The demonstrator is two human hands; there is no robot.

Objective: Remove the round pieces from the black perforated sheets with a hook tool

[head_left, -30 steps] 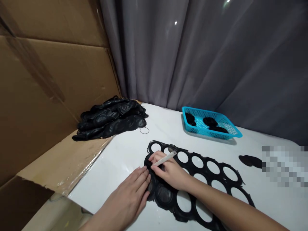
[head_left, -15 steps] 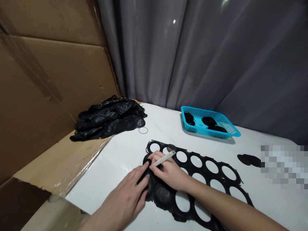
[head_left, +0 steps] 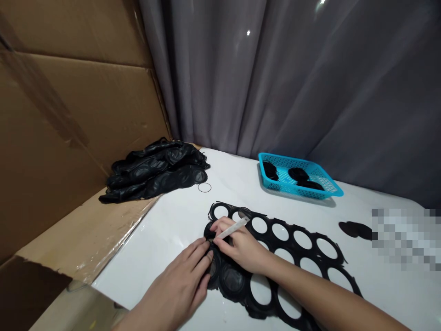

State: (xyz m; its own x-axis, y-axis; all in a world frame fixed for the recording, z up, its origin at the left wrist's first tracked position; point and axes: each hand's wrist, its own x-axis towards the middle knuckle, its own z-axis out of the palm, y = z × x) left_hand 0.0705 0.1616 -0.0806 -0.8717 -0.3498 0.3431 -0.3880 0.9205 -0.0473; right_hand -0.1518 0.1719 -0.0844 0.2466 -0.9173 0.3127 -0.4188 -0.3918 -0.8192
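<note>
A black rubber-like sheet (head_left: 272, 220) with rows of round holes lies on the white table. Toward its left end, some circles still hold dark discs (head_left: 233, 278). My right hand (head_left: 237, 241) is closed around a slim, flat, pale tool (head_left: 232, 228), pinched between thumb and fingers. The tool slants down to the left; its tip meets the sheet's left end, partly hidden by my fingers. My left hand (head_left: 182, 273) rests on that same end, fingers stretched out and slightly bent, fingertips touching the sheet close beside the tool tip.
A pile of black sheets (head_left: 155, 170) lies at the back left by a cardboard wall (head_left: 76, 101). One thin black ring (head_left: 204, 187) lies near it. A blue basket (head_left: 292, 189) with black bundles stands at the back. Black pieces (head_left: 354, 229) lie at right; a grey curtain (head_left: 292, 82) hangs behind.
My left fingertips have shifted slightly down and left at the sheet's left end. My right hand and the tool have barely moved; the view has shifted very slightly.
</note>
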